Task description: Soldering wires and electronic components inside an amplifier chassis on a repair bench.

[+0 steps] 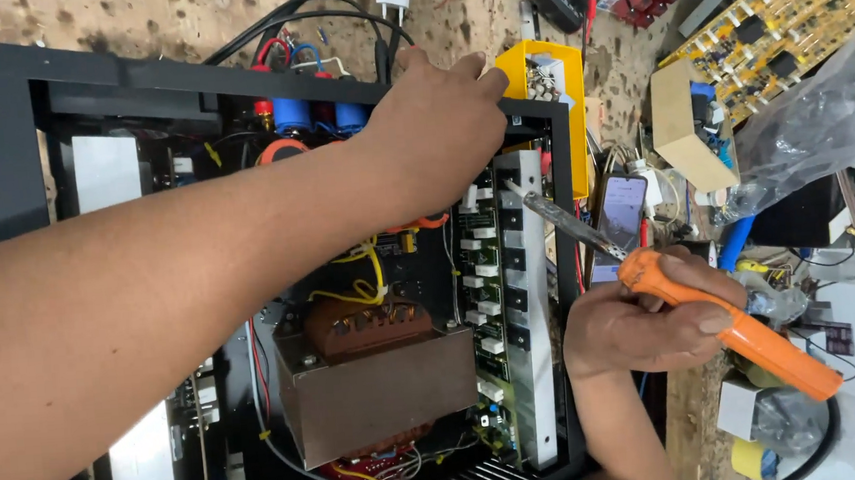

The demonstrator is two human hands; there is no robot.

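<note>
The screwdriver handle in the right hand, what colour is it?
Orange. The head view shows the screwdriver best, gripped in the right hand.
</note>
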